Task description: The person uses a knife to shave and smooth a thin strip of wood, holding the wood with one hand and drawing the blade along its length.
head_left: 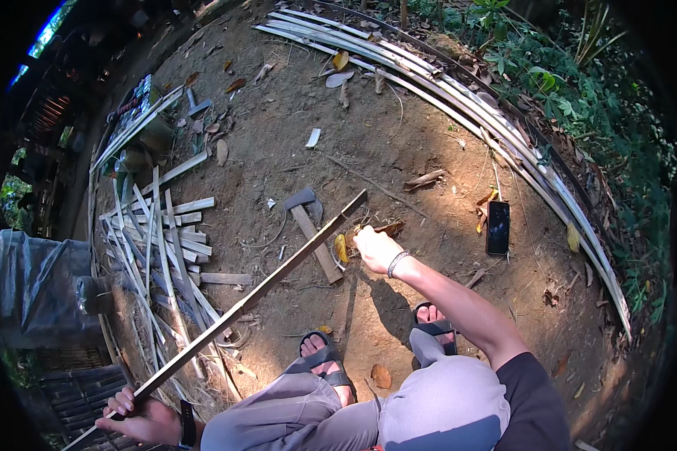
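Note:
My left hand (149, 422), low at the left, is closed around the lower part of a long, narrow, dark bamboo strip (256, 295). The strip slants up to the right across the view, its far end above the ground. Near that far end, my right hand (377, 249) is closed, with a visible gap between it and the strip. Whatever its fingers hold, if anything, I cannot make out. Beneath the strip lies a hatchet (314, 234) with a wooden handle and grey head. My sandaled feet (327, 361) rest on the dirt below my hands.
Split bamboo pieces (177, 259) lie heaped at the left. Long pale strips (496, 124) curve along the right side by green plants (572, 98). A black phone (497, 228) lies right of my hand. Another metal-headed tool (197, 104) is at the far left.

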`<state>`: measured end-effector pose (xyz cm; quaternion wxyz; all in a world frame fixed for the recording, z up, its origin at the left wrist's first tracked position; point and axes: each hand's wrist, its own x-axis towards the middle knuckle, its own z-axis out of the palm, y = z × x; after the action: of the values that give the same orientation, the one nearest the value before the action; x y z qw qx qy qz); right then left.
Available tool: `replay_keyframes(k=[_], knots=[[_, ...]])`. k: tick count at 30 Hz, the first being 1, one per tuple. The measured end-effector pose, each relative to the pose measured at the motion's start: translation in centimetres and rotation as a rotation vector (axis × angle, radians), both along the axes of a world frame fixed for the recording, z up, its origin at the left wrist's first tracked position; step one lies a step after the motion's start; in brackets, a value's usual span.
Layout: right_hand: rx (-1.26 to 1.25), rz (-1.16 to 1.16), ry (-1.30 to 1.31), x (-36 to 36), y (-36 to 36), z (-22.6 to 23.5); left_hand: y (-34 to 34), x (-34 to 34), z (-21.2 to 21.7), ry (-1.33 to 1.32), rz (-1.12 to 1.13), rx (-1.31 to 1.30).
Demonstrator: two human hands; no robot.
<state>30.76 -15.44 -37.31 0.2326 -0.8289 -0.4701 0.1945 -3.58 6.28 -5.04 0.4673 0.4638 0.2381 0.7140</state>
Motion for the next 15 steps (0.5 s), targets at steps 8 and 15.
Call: replay_keyframes(k=[8,15], knots=[[0.057,-0.165,0.372,-4.9,1.8,7.9,0.9,-0.7,-0.2,0.024,0.028,0.009],[0.071,-0.148,0.461,-4.6,1.4,7.5,1.9,-1.0,-0.4,0.017,0.028,0.016]])
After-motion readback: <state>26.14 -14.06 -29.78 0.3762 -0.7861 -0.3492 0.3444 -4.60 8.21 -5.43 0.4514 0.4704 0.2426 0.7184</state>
